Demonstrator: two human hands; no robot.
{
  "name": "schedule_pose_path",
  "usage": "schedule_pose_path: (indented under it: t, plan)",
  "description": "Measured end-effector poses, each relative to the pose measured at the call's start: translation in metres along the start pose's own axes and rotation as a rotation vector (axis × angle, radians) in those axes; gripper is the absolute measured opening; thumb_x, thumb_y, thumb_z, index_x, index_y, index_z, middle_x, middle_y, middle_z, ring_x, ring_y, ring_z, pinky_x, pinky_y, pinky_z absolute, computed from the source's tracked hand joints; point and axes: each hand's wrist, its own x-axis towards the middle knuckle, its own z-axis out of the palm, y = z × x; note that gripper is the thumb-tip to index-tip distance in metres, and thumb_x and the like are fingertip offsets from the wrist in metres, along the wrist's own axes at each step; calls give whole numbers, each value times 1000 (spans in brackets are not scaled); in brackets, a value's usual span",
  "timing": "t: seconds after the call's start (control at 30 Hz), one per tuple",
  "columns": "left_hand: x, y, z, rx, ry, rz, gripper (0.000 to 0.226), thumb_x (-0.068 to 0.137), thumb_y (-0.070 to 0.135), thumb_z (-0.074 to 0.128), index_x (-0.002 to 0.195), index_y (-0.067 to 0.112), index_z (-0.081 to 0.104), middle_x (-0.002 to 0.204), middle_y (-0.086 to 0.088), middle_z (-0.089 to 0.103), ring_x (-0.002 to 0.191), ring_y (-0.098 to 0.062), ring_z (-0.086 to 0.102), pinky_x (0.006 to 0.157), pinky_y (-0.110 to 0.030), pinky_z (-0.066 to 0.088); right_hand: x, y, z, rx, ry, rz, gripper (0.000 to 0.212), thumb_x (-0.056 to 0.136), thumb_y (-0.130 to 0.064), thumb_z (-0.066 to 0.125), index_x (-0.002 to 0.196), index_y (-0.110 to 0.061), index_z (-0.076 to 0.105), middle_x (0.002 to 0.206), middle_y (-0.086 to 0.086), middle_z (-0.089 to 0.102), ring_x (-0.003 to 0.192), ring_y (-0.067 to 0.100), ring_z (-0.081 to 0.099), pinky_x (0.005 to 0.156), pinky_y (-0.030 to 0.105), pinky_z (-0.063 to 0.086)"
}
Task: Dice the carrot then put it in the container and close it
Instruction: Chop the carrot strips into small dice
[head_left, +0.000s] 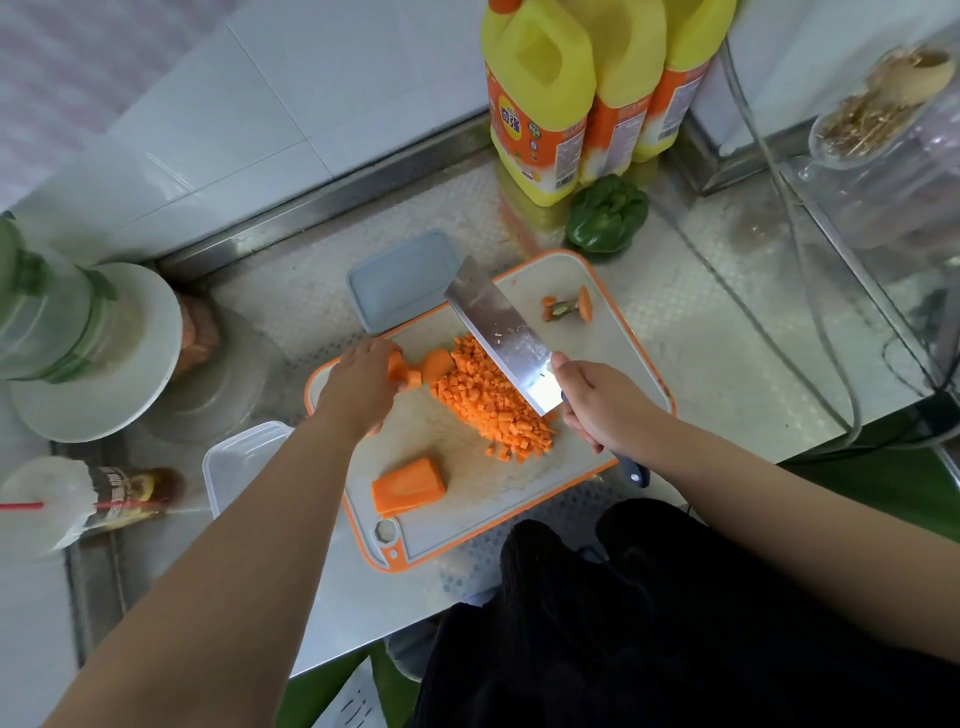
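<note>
My right hand (597, 402) is wrapped round the dark handle of the cleaver (501, 338), fingers curled tight about it, with the wide steel blade angled away from me toward the far left and laid along the right flank of the diced carrot (491, 392). My left hand (363, 379) lies knuckles up over a few larger carrot chunks (423, 366) at the left edge of that heap; my fingertips are curled down onto them, though the back of my hand hides how firmly I hold them. The dice form a loose orange mound in the middle of the cutting board (519, 488), a pale board with an orange rim, set at a slant on the steel counter (701, 332). Nearer me on the board, apart from the heap, lies one uncut carrot block (409, 486). At the far right of the board lie the carrot trimmings (569, 305), a stem end and a couple of slices. The grey-blue lid (402, 280) lies flat just beyond the board's far left corner, under the cleaver's tip. The clear container (244, 462) stands open at the board's near left side, partly hidden by my left forearm. A green pepper (606, 214) lies past the board's far edge, in front of three yellow bottles (576, 93) against the wall. To the left are a white plate (122, 358) and a dark sauce bottle (132, 493).
</note>
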Motion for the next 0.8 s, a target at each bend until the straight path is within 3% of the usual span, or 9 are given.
schedule_pose_path:
  t: [0.13,0.2,0.3,0.37,0.43,0.53,0.63,0.8]
  plan:
    - [-2,1,-6,-39,3,-53,51,83,0,61,130,18,50,128,-7,53,114,-31,54,84,-36,42,1,2,0,19,10,13,53,103,-45,23,62,-13,34,43,0,36,40,21,37,45,32,39]
    - [1,5,-12,-169,42,-80,39,90,3,53,126,17,52,127,-7,52,111,-31,55,85,-37,43,1,3,-1,25,20,20,53,103,-45,24,62,-13,33,42,-2,34,40,21,35,45,33,38]
    - [4,17,-15,-179,188,45,30,100,17,46,128,16,55,126,-9,57,113,-31,53,88,-36,38,1,1,-1,21,24,19,52,103,-45,24,62,-15,34,42,-3,34,39,20,35,45,34,39]
    - [3,25,-7,-106,255,172,32,100,13,46,130,15,55,121,-10,63,110,-34,54,90,-41,40,1,1,0,25,19,20,52,103,-46,23,62,-15,34,42,-3,34,39,20,35,46,35,39]
    - [3,31,4,-10,239,257,40,94,1,45,130,15,55,116,-13,65,105,-37,54,89,-45,41,1,1,0,24,12,18,52,103,-47,23,63,-15,34,42,-3,34,39,20,35,47,35,39]
    - [2,37,9,88,159,246,63,83,-10,43,135,25,48,118,-12,55,106,-36,50,88,-45,43,-1,2,-1,22,14,18,54,103,-47,22,63,-14,36,42,-3,36,38,19,37,47,33,40]
    - [5,34,13,171,88,259,65,86,-4,44,138,35,43,123,-8,44,113,-32,45,92,-45,40,0,4,-4,22,29,31,54,103,-47,22,62,-13,37,42,-2,37,38,20,38,46,32,40]
    - [10,28,16,147,22,287,40,99,26,51,138,33,44,130,-9,38,121,-32,38,100,-47,36,0,5,-7,8,47,31,55,103,-45,22,62,-13,39,46,4,42,39,22,41,46,31,40]
